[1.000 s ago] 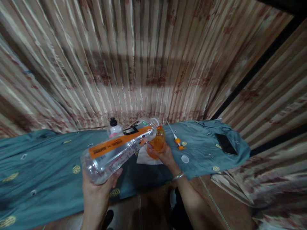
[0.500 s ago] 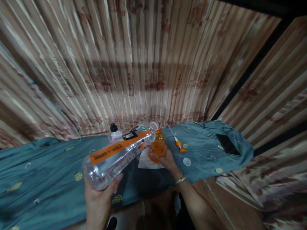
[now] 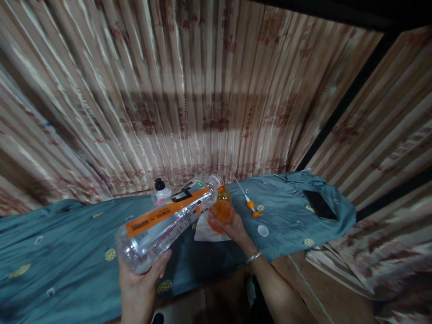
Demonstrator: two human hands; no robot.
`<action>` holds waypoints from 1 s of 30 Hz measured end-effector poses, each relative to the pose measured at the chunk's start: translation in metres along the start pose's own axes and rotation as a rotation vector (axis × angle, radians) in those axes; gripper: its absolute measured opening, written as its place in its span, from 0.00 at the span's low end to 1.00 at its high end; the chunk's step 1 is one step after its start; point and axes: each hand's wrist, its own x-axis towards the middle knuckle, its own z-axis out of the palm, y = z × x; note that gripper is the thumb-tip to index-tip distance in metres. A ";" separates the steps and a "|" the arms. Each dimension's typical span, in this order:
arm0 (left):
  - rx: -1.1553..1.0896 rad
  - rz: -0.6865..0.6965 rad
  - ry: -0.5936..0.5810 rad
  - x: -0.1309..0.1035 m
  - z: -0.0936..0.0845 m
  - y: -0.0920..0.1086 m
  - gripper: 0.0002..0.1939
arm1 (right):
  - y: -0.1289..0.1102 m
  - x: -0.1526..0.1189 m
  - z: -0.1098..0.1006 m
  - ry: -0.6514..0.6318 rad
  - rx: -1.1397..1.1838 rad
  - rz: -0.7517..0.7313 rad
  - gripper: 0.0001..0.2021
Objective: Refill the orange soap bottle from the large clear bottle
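Observation:
A large clear plastic bottle [image 3: 168, 220] with an orange and silver label lies tilted in my left hand [image 3: 143, 274], which is closed round its base. Its open neck points right and meets the mouth of an orange see-through bottle [image 3: 221, 202]. My right hand [image 3: 232, 227], with a bracelet at the wrist, is wrapped round that orange bottle above a white sheet [image 3: 204, 229]. Whether liquid is flowing between the two mouths I cannot tell. Right of them lies an orange pump head [image 3: 251, 207] with a long pale tube.
A teal patterned cloth [image 3: 77, 252] covers the surface. A black-capped bottle [image 3: 161, 191] stands behind the clear bottle. A round white lid [image 3: 263, 231] and a dark phone-like slab [image 3: 320, 204] lie on the right. Pleated curtains [image 3: 216, 90] hang behind, with a dark bar [image 3: 340, 108] at right.
The view has shifted slightly. The clear bottle's neck sits a little lower and further left in view; both hands keep their holds.

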 end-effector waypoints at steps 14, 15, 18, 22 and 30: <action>-0.076 -0.107 -0.019 0.002 -0.003 0.003 0.42 | -0.018 -0.002 -0.004 -0.047 -0.049 0.104 0.37; -0.079 -0.092 -0.014 0.000 -0.001 0.005 0.41 | -0.020 -0.002 -0.006 -0.060 -0.050 0.103 0.37; -0.075 -0.052 -0.016 -0.004 0.004 0.008 0.36 | -0.025 -0.003 -0.009 -0.066 -0.046 0.084 0.35; -0.085 -0.026 -0.035 -0.004 0.005 0.008 0.34 | -0.026 -0.002 -0.011 -0.075 -0.056 0.071 0.33; -0.114 -0.098 -0.080 0.003 0.001 0.010 0.35 | -0.022 0.000 -0.009 -0.067 -0.095 0.094 0.35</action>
